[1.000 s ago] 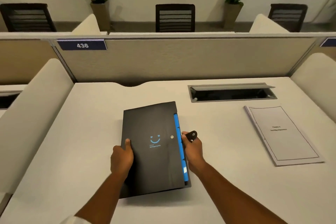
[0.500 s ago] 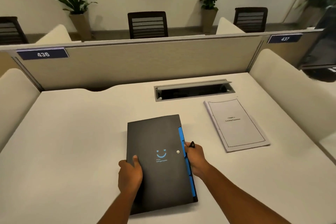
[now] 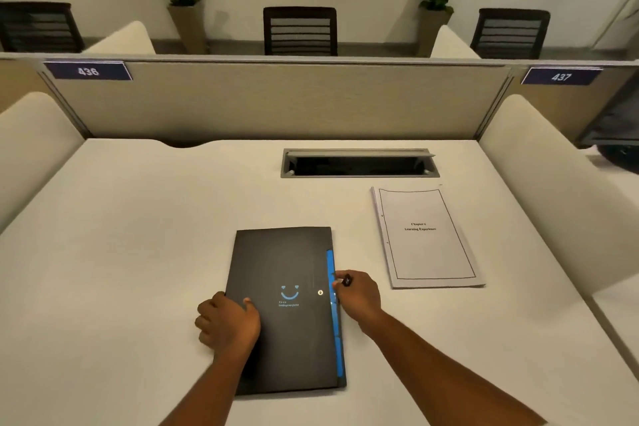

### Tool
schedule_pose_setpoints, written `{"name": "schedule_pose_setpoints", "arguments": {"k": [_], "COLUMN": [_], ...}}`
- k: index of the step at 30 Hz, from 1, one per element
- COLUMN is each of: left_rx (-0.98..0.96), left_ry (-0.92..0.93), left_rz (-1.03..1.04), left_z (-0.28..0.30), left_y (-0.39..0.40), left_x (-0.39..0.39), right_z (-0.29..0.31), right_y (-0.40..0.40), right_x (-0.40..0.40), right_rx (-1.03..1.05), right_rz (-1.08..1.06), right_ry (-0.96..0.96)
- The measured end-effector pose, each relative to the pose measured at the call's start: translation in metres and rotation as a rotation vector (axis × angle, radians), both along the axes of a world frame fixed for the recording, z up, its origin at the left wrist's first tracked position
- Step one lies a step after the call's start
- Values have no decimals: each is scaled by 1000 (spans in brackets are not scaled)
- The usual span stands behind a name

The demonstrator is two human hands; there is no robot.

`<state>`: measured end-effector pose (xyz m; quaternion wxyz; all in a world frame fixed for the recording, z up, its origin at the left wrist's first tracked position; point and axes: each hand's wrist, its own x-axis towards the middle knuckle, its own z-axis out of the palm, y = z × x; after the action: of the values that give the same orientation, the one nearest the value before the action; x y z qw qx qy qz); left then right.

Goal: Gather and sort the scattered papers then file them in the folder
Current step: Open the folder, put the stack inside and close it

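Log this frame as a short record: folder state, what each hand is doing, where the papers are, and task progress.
folder: black folder flat on the desk, cover down, snap undone
left hand: left hand holds the folder's left edge, thumb on the cover
right hand: right hand pinches the small black strap tab at the blue-tabbed right edge
papers: paper stack lies apart, to the folder's right
progress: nothing filed yet

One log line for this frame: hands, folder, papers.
left hand: holds folder edge | right hand: pinches strap tab | folder: closed, flat on desk | papers: stacked to the right, unfiled
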<state>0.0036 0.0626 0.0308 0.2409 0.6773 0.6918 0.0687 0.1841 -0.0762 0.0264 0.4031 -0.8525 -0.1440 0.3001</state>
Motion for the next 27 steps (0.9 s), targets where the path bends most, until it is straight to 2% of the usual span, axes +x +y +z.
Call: {"name": "schedule_pose_setpoints", "arguments": {"k": [4,8,13,16,19,24,27], "left_rx": [64,68,4,-34,-103,-222,-267], "left_ry": [-76,-165,-614,-751,-729,-424,-364], "left_rz": [-4,-224,-466,-640,-806,-1052,-1109], "left_z": [-2,3,23,30,37,30,23], "left_y": [-15,-17,-35,-52,-63,-63,-58], "left_x": [16,42,94,125,157,203,219], "right_z": [8,19,33,36,33,32,29], "right_y": [-5,-15,-37,-54,-70,-93,-104], "right_x": [13,29,62,84,105,144,165], "right_rx": [-74,-33,23,23,-84,-353,-474], "right_rz": [39,-59,-211,-311,-371,-381,-373], "right_ry": [-36,-51,-133,-251,-361,-424,-424]}}
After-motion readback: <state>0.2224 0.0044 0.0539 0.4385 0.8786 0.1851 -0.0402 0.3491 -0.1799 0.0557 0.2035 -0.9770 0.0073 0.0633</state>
